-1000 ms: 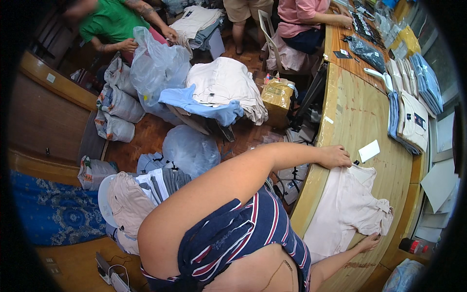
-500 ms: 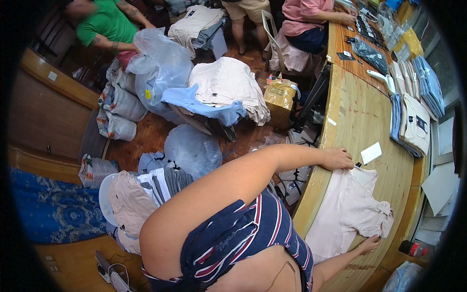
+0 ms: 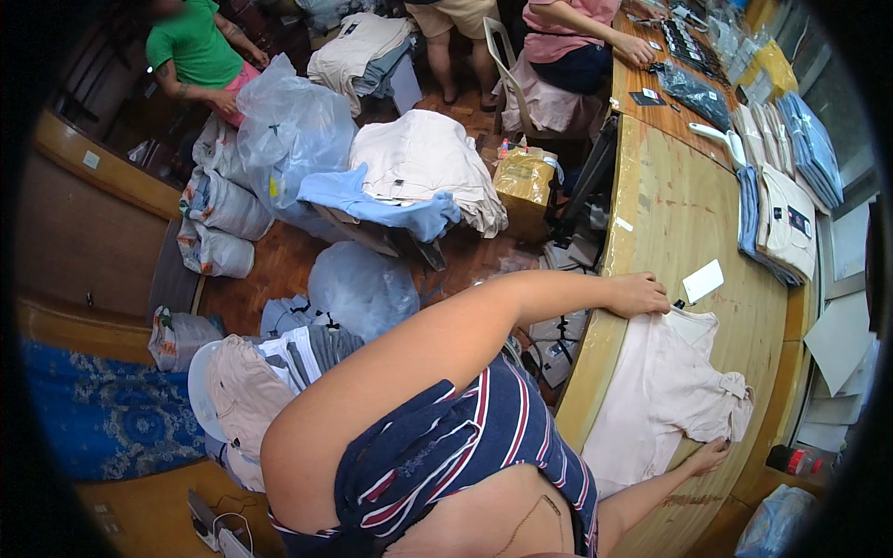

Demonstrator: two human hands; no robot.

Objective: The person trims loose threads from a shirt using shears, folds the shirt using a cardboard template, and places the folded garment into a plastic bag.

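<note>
Pale pink shirt [image 3: 660, 391] lies spread flat on the curved wooden table [image 3: 679, 223], near end, right side of the scene. Left hand [image 3: 637, 294] rests at the shirt's far edge by the collar, fingers curled onto the fabric; whether it pinches the cloth or only presses it, cannot tell. Right hand [image 3: 709, 457] sits at the shirt's near right edge, below the bunched sleeve, fingers loose and flat on the cloth, not clenched. Small white card [image 3: 703, 280] lies on the table just beyond the left hand, apart from the shirt. Further along the table, stacks of folded garments [image 3: 786, 200] in white and blue line the right edge. On the floor to the left: clear plastic bags [image 3: 288, 130] stuffed with clothes, a heap of cream garments [image 3: 419, 158] with a light blue garment [image 3: 372, 200] draped in front of it. Seated person in pink top [image 3: 567, 19] works at the far end of the table; person in green top [image 3: 191, 42] at far left.
</note>
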